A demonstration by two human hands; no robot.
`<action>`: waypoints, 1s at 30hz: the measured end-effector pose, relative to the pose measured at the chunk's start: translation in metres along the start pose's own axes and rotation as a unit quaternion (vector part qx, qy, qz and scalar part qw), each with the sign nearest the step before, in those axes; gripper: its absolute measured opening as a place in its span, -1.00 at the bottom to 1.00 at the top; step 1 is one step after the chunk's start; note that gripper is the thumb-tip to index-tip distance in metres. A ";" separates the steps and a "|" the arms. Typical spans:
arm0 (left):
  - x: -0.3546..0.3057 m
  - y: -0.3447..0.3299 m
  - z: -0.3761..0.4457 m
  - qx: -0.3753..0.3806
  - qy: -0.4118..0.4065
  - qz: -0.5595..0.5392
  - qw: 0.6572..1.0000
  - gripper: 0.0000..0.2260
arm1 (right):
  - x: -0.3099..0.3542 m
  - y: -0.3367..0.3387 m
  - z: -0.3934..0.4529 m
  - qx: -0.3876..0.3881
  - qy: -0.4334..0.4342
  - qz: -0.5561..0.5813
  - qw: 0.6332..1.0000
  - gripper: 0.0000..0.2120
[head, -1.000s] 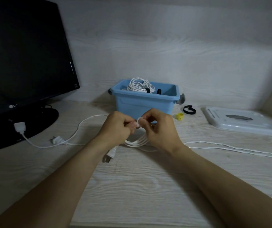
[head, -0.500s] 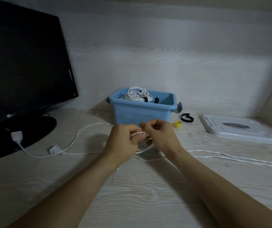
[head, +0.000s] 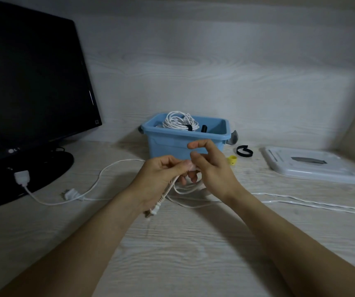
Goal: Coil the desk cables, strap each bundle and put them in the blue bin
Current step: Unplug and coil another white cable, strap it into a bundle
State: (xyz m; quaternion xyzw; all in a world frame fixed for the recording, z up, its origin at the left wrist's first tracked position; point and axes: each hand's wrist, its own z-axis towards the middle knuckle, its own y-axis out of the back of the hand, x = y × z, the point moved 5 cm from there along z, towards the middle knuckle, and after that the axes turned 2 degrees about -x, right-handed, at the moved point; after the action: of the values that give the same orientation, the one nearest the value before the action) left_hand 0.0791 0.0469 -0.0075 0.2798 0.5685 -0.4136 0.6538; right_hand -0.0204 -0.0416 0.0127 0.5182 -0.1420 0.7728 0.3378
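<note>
Two bare forearms reach in from the bottom of the view and meet over the middle of a pale wooden desk (head: 193, 243). The left hand (head: 161, 179) has its fingers curled round a few loops of a thin white cable (head: 185, 190), pinching them at the top; the cable's plug (head: 154, 211) dangles at 7 o'clock below that hand. The right hand (head: 209, 168) sits just beside it at 3 o'clock, holding nothing, with the forefinger and thumb lifted and spread apart above the loops and the lower fingers loosely bent near them. The uncoiled length of the same cable runs away towards 3 o'clock, lying flat and nearly level across the desk to the right edge, so the right hand looks the nearer one to draw in the next loop. Straight ahead at 12 o'clock, just behind both hands, stands the blue bin (head: 185, 144), already holding a strapped white bundle (head: 179, 122). At 2 o'clock, near the bin, lie a black strap (head: 244, 151) curled in a ring and a small yellow ring (head: 232, 160), with a flat white lid (head: 313, 166) beyond. At 9 o'clock a second white cable (head: 99, 181) trails towards a dark monitor (head: 32, 86).
</note>
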 end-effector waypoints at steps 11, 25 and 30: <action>0.003 0.016 0.009 -0.082 0.079 -0.219 0.969 -0.90 | -0.012 -0.002 0.004 0.077 0.031 -0.168 0.982 -0.66; 0.004 0.009 -0.001 -0.074 -0.113 0.225 0.965 -0.70 | -0.019 0.007 0.009 -0.040 -0.177 0.197 0.963 -0.74; -0.003 0.016 0.004 -0.125 -0.084 0.044 0.988 -0.76 | -0.009 -0.021 -0.003 0.131 -0.134 0.244 0.952 -0.92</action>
State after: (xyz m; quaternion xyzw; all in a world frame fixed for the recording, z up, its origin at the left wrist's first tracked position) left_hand 0.0948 0.0527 -0.0059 0.1847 0.5462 -0.3323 0.7464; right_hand -0.0070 -0.0280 0.0006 0.6059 -0.2060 0.7670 0.0461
